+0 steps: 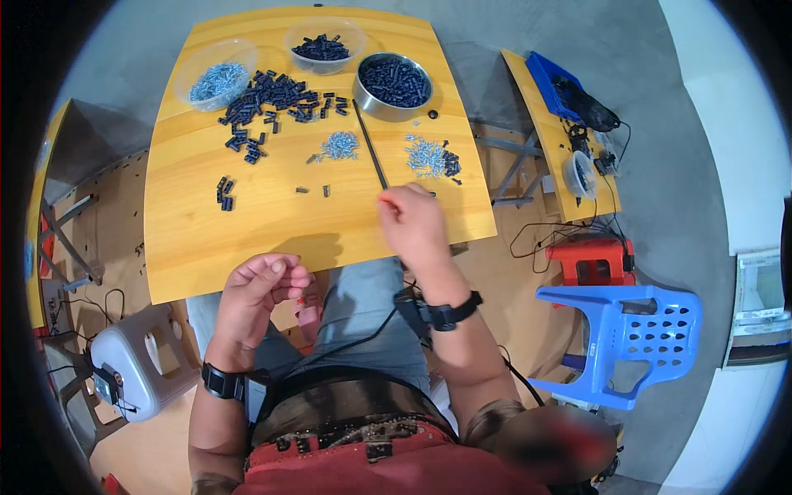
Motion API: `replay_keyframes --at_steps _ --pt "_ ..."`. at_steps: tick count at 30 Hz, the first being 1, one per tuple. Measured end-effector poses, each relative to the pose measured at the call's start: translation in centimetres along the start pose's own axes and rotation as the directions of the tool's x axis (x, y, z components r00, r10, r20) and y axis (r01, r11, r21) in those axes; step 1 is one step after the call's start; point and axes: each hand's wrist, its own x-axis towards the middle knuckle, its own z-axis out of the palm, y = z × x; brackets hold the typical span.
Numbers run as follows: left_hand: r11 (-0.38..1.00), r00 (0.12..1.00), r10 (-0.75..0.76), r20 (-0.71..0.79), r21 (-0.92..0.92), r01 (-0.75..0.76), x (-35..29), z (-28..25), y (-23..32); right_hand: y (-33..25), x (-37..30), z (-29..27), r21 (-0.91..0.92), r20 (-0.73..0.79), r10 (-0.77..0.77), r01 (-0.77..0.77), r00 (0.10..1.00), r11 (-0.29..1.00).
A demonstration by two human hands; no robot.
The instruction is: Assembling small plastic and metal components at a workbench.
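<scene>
My right hand (pixel 415 227) is curled into a fist over the near right part of the yellow table. A thin black rod (pixel 370 147) runs from the steel bowl to this hand, and its near end meets the knuckles. Whether the fingers grip the rod or something small is hidden. My left hand (pixel 262 289) hovers at the table's front edge, thumb pressed to the bent fingers. Anything in that pinch is too small to make out. Ahead lie small piles of silver screws (pixel 339 146), more silver screws (pixel 425 157), and loose small black parts (pixel 224 194).
At the back stand a clear bowl of silver screws (pixel 216 82), a clear bowl of black parts (pixel 322 48) and a steel bowl (pixel 388 107). Black parts (pixel 276 92) are heaped between them. A blue chair (pixel 627 338) and red stool (pixel 591 257) are on the right, a grey stool (pixel 140 363) left.
</scene>
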Motion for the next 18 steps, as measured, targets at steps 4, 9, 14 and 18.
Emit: replay_keyframes --at_steps 4,9,14,18 --pt "1.0 0.999 -0.024 0.048 0.005 0.024 0.5 0.8 -0.6 4.1 -1.4 -4.4 -0.075 -0.104 0.158 -0.166 0.982 0.983" --pt "1.0 1.0 -0.016 0.014 0.013 0.016 0.3 0.6 -1.2 6.5 -2.1 -6.1 -0.164 -0.141 0.24 -0.261 0.961 0.951" --pt "0.999 1.0 -0.025 0.002 0.021 0.025 0.2 0.7 -1.1 6.6 -1.8 -5.4 -0.034 -0.104 0.243 -0.248 0.964 0.968" --pt "1.0 1.0 -0.026 -0.013 0.012 0.026 -0.1 0.2 -1.0 6.5 -1.0 -4.5 -0.066 -0.126 0.186 -0.195 0.974 0.978"
